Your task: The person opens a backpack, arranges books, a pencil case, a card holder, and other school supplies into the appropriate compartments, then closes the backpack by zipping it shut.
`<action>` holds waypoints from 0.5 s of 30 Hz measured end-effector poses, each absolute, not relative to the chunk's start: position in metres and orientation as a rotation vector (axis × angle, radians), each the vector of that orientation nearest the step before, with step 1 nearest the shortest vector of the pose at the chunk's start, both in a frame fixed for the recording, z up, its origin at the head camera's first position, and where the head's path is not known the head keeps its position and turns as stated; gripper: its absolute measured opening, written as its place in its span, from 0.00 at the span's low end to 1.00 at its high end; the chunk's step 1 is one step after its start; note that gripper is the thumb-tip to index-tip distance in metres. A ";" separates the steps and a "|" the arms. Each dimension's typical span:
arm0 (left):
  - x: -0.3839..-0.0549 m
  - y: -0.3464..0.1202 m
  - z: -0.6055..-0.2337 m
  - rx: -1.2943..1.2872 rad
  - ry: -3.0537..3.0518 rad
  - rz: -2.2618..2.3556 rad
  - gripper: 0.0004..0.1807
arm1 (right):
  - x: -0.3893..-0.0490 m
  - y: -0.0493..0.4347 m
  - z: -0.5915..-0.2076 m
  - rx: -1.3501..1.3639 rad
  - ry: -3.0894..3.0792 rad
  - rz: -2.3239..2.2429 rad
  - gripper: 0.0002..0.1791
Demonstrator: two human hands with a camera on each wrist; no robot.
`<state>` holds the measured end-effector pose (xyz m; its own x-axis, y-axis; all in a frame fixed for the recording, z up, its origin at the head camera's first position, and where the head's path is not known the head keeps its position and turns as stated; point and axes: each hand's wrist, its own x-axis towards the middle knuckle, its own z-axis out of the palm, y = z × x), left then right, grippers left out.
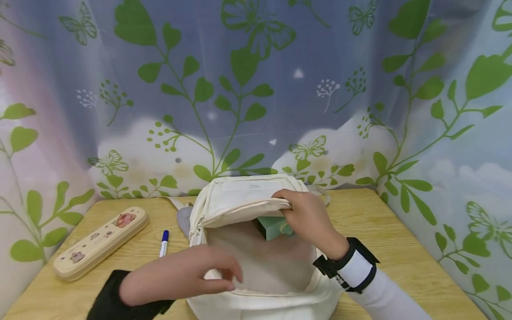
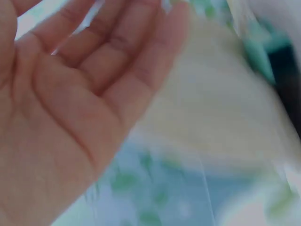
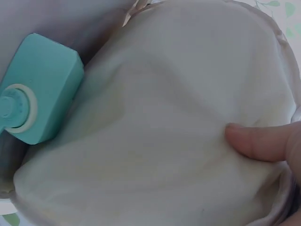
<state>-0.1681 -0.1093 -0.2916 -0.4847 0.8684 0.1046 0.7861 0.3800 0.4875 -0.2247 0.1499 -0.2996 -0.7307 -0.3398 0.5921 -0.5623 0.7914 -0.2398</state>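
A white backpack (image 1: 260, 306) lies unzipped, its opening facing me in the head view. My right hand (image 1: 310, 218) grips the edge of its lifted front flap (image 1: 244, 209); in the right wrist view the thumb (image 3: 261, 141) presses on the flap's lining (image 3: 155, 122). Inside, under the flap, sits a teal box-shaped bottle (image 1: 273, 227) with a round cap (image 3: 13, 109), partly hidden by the flap and hand in the head view. My left hand (image 1: 192, 272) hovers at the lower left of the opening, fingers loosely bent and holding nothing. Its palm (image 2: 66, 117) fills much of the left wrist view.
On the wooden table (image 1: 384, 231), a cream pencil case (image 1: 102, 244) with cartoon pictures lies at the left. A blue-capped marker (image 1: 164, 243) lies between it and the backpack. A curtain (image 1: 256, 98) printed with green leaves and butterflies hangs behind the table.
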 end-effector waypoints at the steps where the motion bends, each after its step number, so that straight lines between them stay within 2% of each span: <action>1: -0.169 -0.125 -0.294 1.470 2.497 0.783 0.07 | -0.224 0.151 -0.301 0.666 -2.445 0.555 0.06; 4: -0.176 -0.173 -0.305 1.201 2.771 0.820 0.06 | -0.221 0.154 -0.304 0.654 -2.437 0.545 0.08; 9: -0.208 -0.258 -0.340 0.516 3.265 0.564 0.08 | -0.218 0.154 -0.309 0.643 -2.422 0.553 0.12; 11: -0.222 -0.291 -0.361 0.366 3.383 0.470 0.14 | -0.218 0.153 -0.311 0.643 -2.421 0.551 0.13; 15: -0.241 -0.345 -0.407 0.021 3.391 0.323 0.37 | -0.216 0.154 -0.315 0.642 -2.427 0.542 0.13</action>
